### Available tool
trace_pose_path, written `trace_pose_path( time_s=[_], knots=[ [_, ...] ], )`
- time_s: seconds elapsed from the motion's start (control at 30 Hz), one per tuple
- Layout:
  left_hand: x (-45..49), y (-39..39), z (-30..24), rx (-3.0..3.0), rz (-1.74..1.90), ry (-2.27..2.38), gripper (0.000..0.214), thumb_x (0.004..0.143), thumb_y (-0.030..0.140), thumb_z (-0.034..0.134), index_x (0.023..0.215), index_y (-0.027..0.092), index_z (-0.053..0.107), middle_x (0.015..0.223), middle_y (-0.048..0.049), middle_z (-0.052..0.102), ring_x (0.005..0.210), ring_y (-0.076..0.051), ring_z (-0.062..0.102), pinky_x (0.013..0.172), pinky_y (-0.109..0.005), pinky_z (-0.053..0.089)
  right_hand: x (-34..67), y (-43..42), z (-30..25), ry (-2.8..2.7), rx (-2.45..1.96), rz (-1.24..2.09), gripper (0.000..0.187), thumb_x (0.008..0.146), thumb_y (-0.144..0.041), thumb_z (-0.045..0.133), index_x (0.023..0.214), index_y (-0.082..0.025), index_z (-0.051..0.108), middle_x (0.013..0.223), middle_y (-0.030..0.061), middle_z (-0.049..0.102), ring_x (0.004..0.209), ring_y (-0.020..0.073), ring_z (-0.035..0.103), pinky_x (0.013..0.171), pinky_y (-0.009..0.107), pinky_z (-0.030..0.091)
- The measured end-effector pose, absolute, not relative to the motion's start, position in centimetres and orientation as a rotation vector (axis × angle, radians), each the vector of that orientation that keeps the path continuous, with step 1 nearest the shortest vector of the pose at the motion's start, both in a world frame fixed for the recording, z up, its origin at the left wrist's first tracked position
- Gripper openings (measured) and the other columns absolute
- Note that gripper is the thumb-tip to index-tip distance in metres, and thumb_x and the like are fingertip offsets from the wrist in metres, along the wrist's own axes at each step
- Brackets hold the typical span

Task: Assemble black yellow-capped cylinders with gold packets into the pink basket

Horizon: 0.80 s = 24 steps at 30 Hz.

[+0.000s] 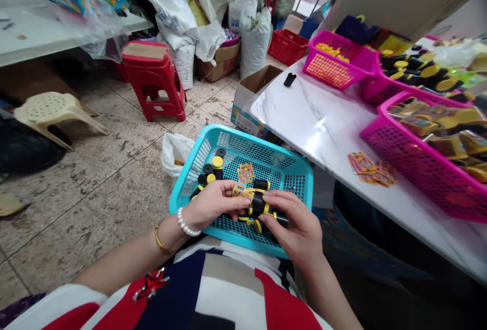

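Note:
My left hand [211, 202] pinches a small orange-and-yellow printed label [241, 191] between thumb and fingers. In my right hand [299, 221], fingers close round a short black plastic cylinder [258, 202] with a yellow end. The label touches or overlaps the cylinder's left side; I cannot tell whether it sticks there. Both hands are over a turquoise mesh basket [175, 200] on my lap. Inside it lie several more black cylinders [262, 184] with yellow ends and a small pile of labels [245, 173]. Pieces under my hands are partly hidden.
A marble-patterned table [304, 122] on the right bears pink baskets [411, 162], a label pile [372, 169] and one black cylinder [289, 79]. An open carton [247, 102] stands beside it. Ahead are a red stool [154, 76] and white sacks [171, 10]; a cream stool [49, 107] stands left.

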<state>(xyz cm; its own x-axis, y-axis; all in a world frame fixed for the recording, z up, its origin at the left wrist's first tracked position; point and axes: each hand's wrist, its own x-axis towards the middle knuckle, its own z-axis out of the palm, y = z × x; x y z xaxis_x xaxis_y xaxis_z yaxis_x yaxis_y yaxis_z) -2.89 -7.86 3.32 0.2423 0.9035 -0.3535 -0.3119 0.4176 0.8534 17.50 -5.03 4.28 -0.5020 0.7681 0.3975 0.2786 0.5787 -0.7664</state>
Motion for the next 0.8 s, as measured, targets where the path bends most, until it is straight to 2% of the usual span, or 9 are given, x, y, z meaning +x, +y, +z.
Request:
trace_pose_path(
  time_s=[0.13, 0.3, 0.4, 0.5, 0.6, 0.67, 0.73, 0.8],
  knots=[
    [-2.5, -7.9, 3.5, 0.724, 0.922, 0.92, 0.035, 0.07, 0.031, 0.077, 0.096, 0.012, 0.064, 0.074, -0.0017, 0.065, 0.059, -0.009, 0.058, 0.054, -0.021, 0.047, 17.6, -5.3, 3.9, -2.031, -0.836, 0.891, 0.043, 0.078, -0.009, 0.068, 0.117, -0.026, 0.06, 0.111, 0.0074, 0.065, 0.101, 0.0207, 0.064, 0.083, 0.035, 0.056],
    [-2.1, -7.4, 3.8, 0.784, 0.865, 0.927, 0.034, 0.066, 0.026, 0.079, 0.094, 0.012, 0.067, 0.072, -0.0006, 0.065, 0.062, -0.009, 0.059, 0.061, -0.023, 0.048, 17.5, -4.9, 4.0, -2.146, -0.676, 0.722, 0.045, 0.076, -0.006, 0.07, 0.115, -0.027, 0.063, 0.107, 0.0057, 0.069, 0.102, 0.0216, 0.064, 0.09, 0.039, 0.053],
    [-2.2, -6.7, 4.0, 0.845, 0.856, 0.898, 0.038, 0.07, 0.03, 0.076, 0.102, 0.013, 0.066, 0.074, -0.0013, 0.065, 0.063, -0.01, 0.06, 0.064, -0.024, 0.049, 17.6, -4.6, 3.9, -2.107, -0.677, 0.709, 0.045, 0.076, -0.005, 0.069, 0.116, -0.026, 0.064, 0.107, 0.0067, 0.069, 0.101, 0.0223, 0.064, 0.086, 0.039, 0.054],
    [-2.4, -6.4, 4.2, 0.829, 0.825, 0.888, 0.047, 0.077, 0.04, 0.068, 0.115, 0.015, 0.058, 0.08, -0.0049, 0.066, 0.064, -0.013, 0.062, 0.059, -0.027, 0.05, 18.1, -4.6, 3.7, -2.052, -0.717, 0.692, 0.045, 0.076, -0.005, 0.069, 0.116, -0.025, 0.065, 0.111, 0.0091, 0.068, 0.103, 0.0236, 0.064, 0.085, 0.041, 0.054],
    [-2.3, -6.6, 4.2, 0.891, 0.827, 0.963, 0.041, 0.079, 0.041, 0.065, 0.11, 0.013, 0.06, 0.071, -0.0033, 0.064, 0.059, -0.013, 0.059, 0.054, -0.025, 0.048, 18.2, -4.8, 3.1, -2.028, -0.731, 0.651, 0.042, 0.073, -0.007, 0.073, 0.111, -0.025, 0.068, 0.108, 0.0091, 0.069, 0.099, 0.024, 0.065, 0.084, 0.04, 0.055],
    [-1.8, -6.9, 4.3, 1.044, 0.938, 1.036, 0.028, 0.081, 0.034, 0.064, 0.102, 0.015, 0.064, 0.076, -0.0043, 0.065, 0.066, -0.014, 0.06, 0.062, -0.026, 0.049, 17.7, -4.9, 2.6, -1.933, -0.831, 0.745, 0.034, 0.072, -0.013, 0.075, 0.104, -0.025, 0.07, 0.1, 0.0076, 0.071, 0.092, 0.0227, 0.067, 0.079, 0.038, 0.057],
    [-1.3, -7.0, 4.5, 1.249, 1.088, 1.106, 0.016, 0.082, 0.027, 0.063, 0.094, 0.018, 0.069, 0.089, -0.0063, 0.066, 0.084, -0.017, 0.061, 0.079, -0.03, 0.049, 17.0, -4.9, 2.2, -1.749, -0.978, 0.947, 0.022, 0.075, -0.02, 0.074, 0.096, -0.024, 0.071, 0.094, 0.0063, 0.071, 0.085, 0.0208, 0.068, 0.074, 0.035, 0.059],
    [-0.9, -7.0, 4.9, 1.371, 1.161, 1.13, 0.012, 0.081, 0.022, 0.062, 0.09, 0.019, 0.071, 0.098, -0.0075, 0.066, 0.098, -0.019, 0.059, 0.091, -0.032, 0.044, 16.5, -4.8, 2.2, -1.575, -1.063, 1.161, 0.018, 0.077, -0.025, 0.072, 0.095, -0.022, 0.071, 0.09, 0.0054, 0.072, 0.081, 0.0193, 0.068, 0.071, 0.033, 0.06]
  ],
)
